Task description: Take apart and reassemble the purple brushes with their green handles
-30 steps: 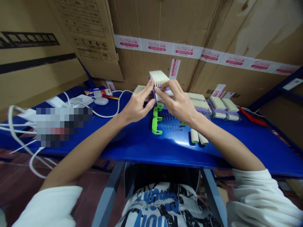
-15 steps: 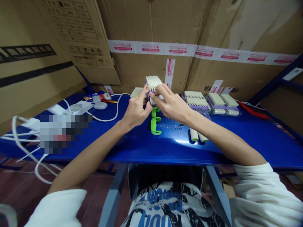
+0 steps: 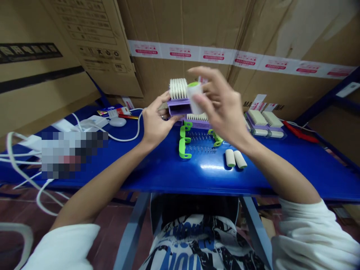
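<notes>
My left hand (image 3: 154,122) is wrapped round the side of a purple brush (image 3: 179,108) with pale bristles on top, held above the table. A dark hollow shows in the brush's near side. Beside the brush, my right hand (image 3: 225,107) grips a small white roller (image 3: 196,99) with a green end; the roller is smeared by motion. Below them lie green brackets (image 3: 184,149), another green bracket (image 3: 216,138) and rows of small springs (image 3: 201,150). Two more white rollers (image 3: 230,158) rest nearer the front edge. Another purple brush (image 3: 198,122) stands behind the springs.
On the right of the blue table (image 3: 168,176) are more bristle brushes (image 3: 257,118) with rollers and a red tool (image 3: 300,132). White cables (image 3: 123,142) and a white mouse (image 3: 117,122) lie on the left. Cardboard (image 3: 174,22) walls the back.
My right hand has moved up and right from the brush, with the roller in its fingers. The brush's hollow has come into sight. My left hand keeps hold of the brush, slightly higher and farther left.
</notes>
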{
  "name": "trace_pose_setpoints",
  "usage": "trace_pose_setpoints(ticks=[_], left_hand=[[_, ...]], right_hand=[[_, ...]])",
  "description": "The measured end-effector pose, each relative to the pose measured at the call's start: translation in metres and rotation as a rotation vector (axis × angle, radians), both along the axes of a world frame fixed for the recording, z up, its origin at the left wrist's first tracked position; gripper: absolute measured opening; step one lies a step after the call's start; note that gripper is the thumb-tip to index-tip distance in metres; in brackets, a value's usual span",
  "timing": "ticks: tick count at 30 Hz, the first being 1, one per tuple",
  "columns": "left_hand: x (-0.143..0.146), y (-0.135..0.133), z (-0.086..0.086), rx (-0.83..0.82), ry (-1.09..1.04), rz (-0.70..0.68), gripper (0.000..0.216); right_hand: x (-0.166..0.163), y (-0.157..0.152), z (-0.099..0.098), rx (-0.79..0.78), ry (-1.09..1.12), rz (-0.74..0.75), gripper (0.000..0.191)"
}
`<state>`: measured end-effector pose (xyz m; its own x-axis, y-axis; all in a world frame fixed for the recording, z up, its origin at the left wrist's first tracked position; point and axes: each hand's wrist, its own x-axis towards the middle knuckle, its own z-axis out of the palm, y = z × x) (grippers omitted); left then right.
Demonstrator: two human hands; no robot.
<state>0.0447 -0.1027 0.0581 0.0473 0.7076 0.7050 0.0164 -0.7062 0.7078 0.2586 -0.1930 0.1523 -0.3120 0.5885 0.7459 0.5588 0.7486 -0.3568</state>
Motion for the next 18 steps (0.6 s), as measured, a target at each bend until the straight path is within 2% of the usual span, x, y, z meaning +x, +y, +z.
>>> trace_pose_setpoints(ticks=[2, 4, 6, 8, 9, 11, 13, 15, 18], left_hand=[[-0.002, 0.005, -0.003, -0.009, -0.017, 0.025, 0.067], [-0.006, 0.011, -0.005, -0.014, -0.024, 0.023, 0.066], [-0.009, 0.016, -0.006, -0.013, -0.018, 0.035, 0.063], [-0.010, 0.019, -0.006, -0.004, 0.005, 0.110, 0.061], [-0.009, 0.020, -0.006, 0.000, 0.019, 0.159, 0.061], [-0.007, 0.021, -0.007, 0.001, 0.048, 0.235, 0.059], [-0.005, 0.020, -0.009, 0.003, 0.065, 0.268, 0.057], [-0.003, 0.020, -0.011, 0.012, 0.082, 0.287, 0.055], [-0.002, 0.019, -0.013, 0.015, 0.127, 0.317, 0.055]], right_hand=[[0.026, -0.025, 0.014, -0.099, 0.179, -0.051, 0.034], [0.066, -0.052, 0.013, -0.221, 0.242, -0.144, 0.032], [0.111, -0.075, -0.005, -0.530, 0.256, -0.225, 0.038], [0.152, -0.093, -0.032, -0.870, 0.219, -0.260, 0.065], [0.169, -0.099, -0.046, -0.961, 0.197, -0.298, 0.077], [0.191, -0.105, -0.069, -0.978, 0.011, -0.426, 0.085], [0.200, -0.104, -0.084, -0.913, -0.227, -0.479, 0.087], [0.199, -0.098, -0.090, -0.826, -0.405, -0.436, 0.090], [0.187, -0.090, -0.091, -0.668, -0.582, -0.295, 0.094]])
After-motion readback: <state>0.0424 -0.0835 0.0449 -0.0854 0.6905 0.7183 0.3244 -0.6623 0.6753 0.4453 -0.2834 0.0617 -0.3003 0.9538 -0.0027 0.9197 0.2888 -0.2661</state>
